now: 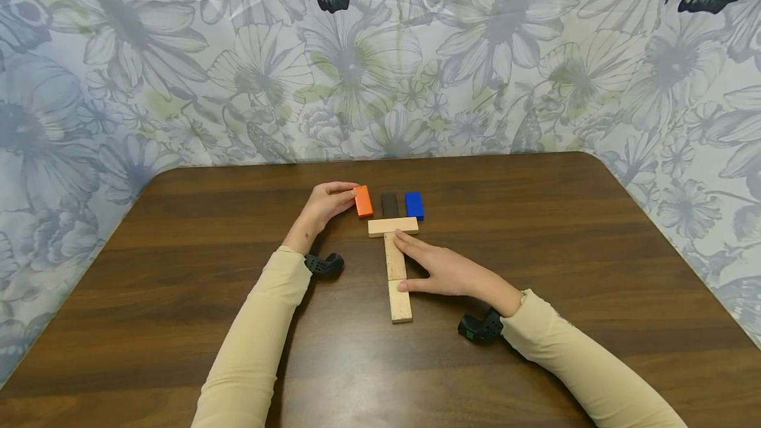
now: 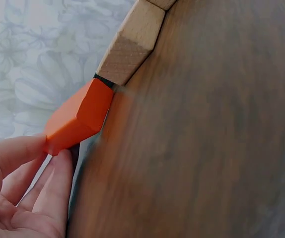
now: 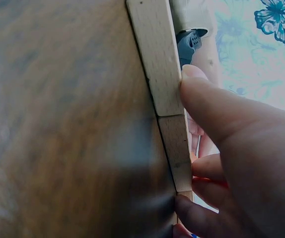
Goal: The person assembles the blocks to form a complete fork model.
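My left hand pinches an orange block by its left end between thumb and fingers; whether the block touches the table is unclear. To its right lie a dark brown block and a blue block. Just below these, a plain wooden block lies crosswise. Two more wooden blocks, an upper one and a lower one, run end to end toward me, forming a T. My right hand rests on this stem, thumb on the lower block and extended fingers near the crosspiece.
The brown wooden table has rounded far corners. Behind it hangs a flowered wall covering with butterflies. Each wrist wears a black band, the left one and the right one both close to the tabletop.
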Available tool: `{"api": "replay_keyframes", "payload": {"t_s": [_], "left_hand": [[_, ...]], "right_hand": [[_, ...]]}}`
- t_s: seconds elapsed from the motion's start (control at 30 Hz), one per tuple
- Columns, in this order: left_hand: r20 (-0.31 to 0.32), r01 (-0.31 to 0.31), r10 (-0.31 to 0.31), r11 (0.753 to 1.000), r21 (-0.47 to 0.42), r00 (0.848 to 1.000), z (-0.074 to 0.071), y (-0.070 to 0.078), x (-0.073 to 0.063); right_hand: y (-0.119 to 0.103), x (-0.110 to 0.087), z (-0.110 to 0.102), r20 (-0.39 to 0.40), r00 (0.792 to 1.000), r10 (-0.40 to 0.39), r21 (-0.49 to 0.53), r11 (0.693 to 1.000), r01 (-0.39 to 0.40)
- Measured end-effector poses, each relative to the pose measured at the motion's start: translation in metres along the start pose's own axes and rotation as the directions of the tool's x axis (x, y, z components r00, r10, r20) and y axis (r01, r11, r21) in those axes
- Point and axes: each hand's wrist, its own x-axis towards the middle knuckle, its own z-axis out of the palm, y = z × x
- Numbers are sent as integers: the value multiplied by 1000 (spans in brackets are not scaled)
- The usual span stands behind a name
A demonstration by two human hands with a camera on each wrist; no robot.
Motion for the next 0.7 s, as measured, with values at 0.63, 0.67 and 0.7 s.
{"api": "replay_keyframes", "payload": {"t_s": [0.63, 0.67, 0.7], "left_hand": [[14, -51, 49, 974, 219, 999, 2, -2, -7], [14, -53, 51, 973, 227, 999, 2, -2, -7], [11, -53, 52, 971, 231, 999, 2, -2, -8]], "right_hand": [[-1, 0, -1, 2, 1000, 0, 8, 1000, 0], [-1, 0, -1, 2, 1000, 0, 8, 1000, 0], [-1, 0, -1, 2, 1000, 0, 8, 1000, 0]]}}
